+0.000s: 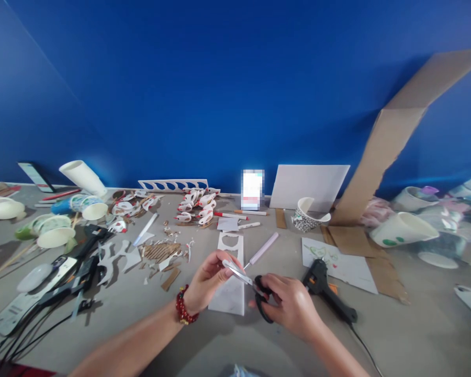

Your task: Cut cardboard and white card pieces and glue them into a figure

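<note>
My right hand (294, 306) is closed round the black handles of a pair of scissors (265, 310). Their blades point left toward my left hand (207, 280), which pinches a small white board piece (232, 268) between thumb and fingers. The blades lie at or against that piece; whether they are cutting cannot be made out. Beneath both hands a white board strip (230, 301) with a rounded cut-out rests on the table. A pale lilac craft knife (264, 248) lies just beyond them.
Right of my hands sits a black glue gun (322, 285) with its cable. Behind are white bird-like cut-outs (196, 205), markers (231, 215), a patterned paper cup (306, 219) and a blurred phone screen (252, 189). Cardboard scraps (163, 251) and a power strip (10, 309) lie left.
</note>
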Tool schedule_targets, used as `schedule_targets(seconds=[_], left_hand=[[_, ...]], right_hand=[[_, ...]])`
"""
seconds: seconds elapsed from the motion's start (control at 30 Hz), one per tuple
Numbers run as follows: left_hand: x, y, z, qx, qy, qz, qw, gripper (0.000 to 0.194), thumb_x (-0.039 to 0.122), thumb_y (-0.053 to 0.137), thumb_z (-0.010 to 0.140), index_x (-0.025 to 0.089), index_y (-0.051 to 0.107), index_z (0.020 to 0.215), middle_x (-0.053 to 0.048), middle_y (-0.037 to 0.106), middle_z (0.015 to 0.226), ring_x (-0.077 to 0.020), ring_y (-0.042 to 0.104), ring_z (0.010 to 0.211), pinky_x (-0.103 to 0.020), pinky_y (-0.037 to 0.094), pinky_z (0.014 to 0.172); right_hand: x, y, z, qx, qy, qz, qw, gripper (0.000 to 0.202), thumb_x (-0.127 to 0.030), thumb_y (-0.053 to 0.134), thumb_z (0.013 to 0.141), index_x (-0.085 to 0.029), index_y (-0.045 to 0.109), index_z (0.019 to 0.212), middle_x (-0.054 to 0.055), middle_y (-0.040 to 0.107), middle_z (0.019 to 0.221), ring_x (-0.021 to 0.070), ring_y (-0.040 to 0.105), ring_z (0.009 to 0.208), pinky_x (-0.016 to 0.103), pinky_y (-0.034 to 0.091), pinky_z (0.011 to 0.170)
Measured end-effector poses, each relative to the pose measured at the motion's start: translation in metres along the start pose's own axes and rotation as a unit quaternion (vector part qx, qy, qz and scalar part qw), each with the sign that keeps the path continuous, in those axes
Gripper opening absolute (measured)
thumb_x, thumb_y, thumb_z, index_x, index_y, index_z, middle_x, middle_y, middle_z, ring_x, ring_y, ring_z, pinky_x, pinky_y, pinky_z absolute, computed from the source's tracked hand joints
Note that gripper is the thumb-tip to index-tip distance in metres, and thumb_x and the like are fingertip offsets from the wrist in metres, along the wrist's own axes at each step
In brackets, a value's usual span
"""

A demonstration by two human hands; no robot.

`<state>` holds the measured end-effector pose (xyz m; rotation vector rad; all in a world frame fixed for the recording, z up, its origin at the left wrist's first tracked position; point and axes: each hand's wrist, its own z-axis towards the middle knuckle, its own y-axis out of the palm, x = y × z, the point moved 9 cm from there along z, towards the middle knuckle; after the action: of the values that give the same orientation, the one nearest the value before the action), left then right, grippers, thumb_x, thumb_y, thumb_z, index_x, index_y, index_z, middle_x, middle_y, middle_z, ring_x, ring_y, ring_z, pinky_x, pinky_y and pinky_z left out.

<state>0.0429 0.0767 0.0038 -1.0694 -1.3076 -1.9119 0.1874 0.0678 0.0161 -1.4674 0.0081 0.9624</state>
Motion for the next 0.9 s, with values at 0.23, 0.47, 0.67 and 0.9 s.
schedule_targets(seconds=[0.23,0.47,0.67,0.9], left_hand=[[0.001,0.001,-0.001,0.005,-0.004,-0.002,1.000,0.004,0.021,0.060,0.092,0.020,0.058,0.095,-0.004,0.067,0.097,-0.0123,0.059,0.085,-0.024,0.043,0.075],[-0.003,-0.001,-0.001,0.009,-0.015,-0.014,1.000,0.004,0.021,0.060,0.092,0.019,0.058,0.095,-0.005,0.067,0.099,-0.0136,0.062,0.085,-0.026,0.046,0.077],[0.000,-0.002,-0.002,0.006,0.001,0.007,1.000,0.006,0.020,0.060,0.091,0.019,0.060,0.097,-0.006,0.068,0.098,-0.0161,0.064,0.089,-0.028,0.048,0.080],[0.008,-0.001,-0.001,0.007,0.021,0.061,0.998,0.008,0.022,0.061,0.091,0.019,0.063,0.097,-0.006,0.068,0.096,-0.0145,0.061,0.085,-0.026,0.048,0.077]], right_hand=[[0.002,0.001,-0.003,0.006,-0.006,-0.004,1.000,0.021,-0.032,0.066,0.080,-0.020,0.052,0.070,-0.001,0.061,0.063,0.0132,0.052,0.053,0.024,0.029,0.053],[0.008,0.004,-0.005,0.006,-0.016,-0.013,1.000,0.019,-0.031,0.059,0.084,-0.020,0.053,0.070,0.000,0.061,0.063,0.0148,0.054,0.054,0.024,0.029,0.054],[0.013,0.001,-0.004,0.005,0.010,-0.014,1.000,0.019,-0.026,0.060,0.081,-0.021,0.049,0.066,-0.001,0.057,0.060,0.0132,0.048,0.052,0.024,0.027,0.052],[0.001,-0.003,-0.001,-0.041,0.018,-0.005,0.999,0.020,-0.019,0.062,0.068,-0.021,0.043,0.062,-0.004,0.053,0.059,0.0115,0.045,0.053,0.022,0.027,0.053]])
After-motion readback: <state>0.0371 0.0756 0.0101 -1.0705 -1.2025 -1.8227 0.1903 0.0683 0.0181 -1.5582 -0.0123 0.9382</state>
